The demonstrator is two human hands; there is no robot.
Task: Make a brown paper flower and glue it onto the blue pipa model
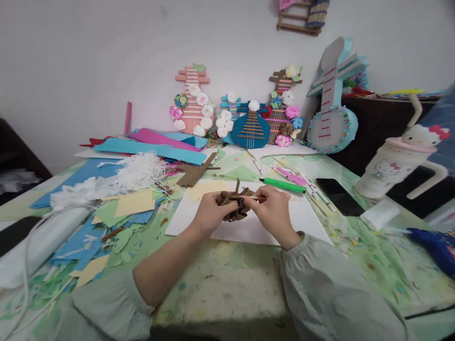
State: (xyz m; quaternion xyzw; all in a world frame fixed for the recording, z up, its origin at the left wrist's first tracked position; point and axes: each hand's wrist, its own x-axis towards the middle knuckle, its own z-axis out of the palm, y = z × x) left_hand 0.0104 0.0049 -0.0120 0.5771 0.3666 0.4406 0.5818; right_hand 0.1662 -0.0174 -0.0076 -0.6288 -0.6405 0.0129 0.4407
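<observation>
Both my hands meet over a white sheet [298, 222] at the middle of the table. My left hand [210, 213] is closed around a brown paper flower [233, 203] made of curled strips. My right hand [272, 209] pinches the same flower from the right, and a thin stick shows between its fingers. A brown strip sticks up from the flower's top.
Scraps of blue, green and yellow paper [95, 228] and white string [138, 171] cover the left. A green marker [283, 185], a phone [338, 197], a cartoon cup [397, 163] and a blue glue gun [439, 251] lie right. Paper guitars [251, 127] lean on the wall.
</observation>
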